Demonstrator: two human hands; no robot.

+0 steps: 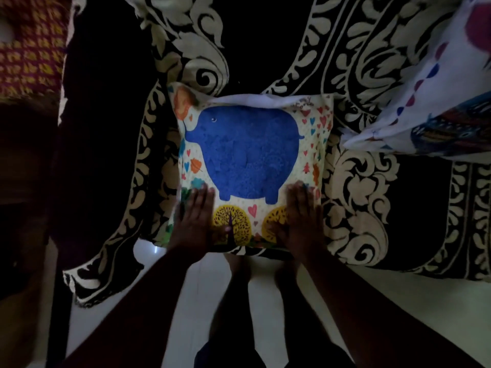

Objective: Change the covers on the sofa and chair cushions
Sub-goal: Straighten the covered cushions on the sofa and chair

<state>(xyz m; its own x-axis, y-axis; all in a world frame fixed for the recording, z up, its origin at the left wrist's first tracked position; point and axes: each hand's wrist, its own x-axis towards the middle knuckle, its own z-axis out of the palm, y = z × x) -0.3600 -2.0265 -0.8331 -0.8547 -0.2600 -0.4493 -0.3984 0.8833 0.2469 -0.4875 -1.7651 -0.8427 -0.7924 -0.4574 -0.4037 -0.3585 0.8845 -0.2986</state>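
Observation:
A square cushion (pixel 251 155) in a cream cover printed with a blue elephant, hearts and yellow trees lies flat on the sofa seat in the middle of the head view. White inner fabric (pixel 263 98) shows along its far edge. My left hand (pixel 195 221) rests flat, fingers together, on the cushion's near left corner. My right hand (pixel 299 219) lies flat on its near right corner. Neither hand grips anything.
The seat wears a black and cream patterned throw (pixel 353 197) that hangs over the front edge. A second cushion (pixel 435 102), white with coloured prints, lies at the right. A red and yellow patterned fabric (pixel 29 43) is at the far left. Pale floor (pixel 398 314) and my feet are below.

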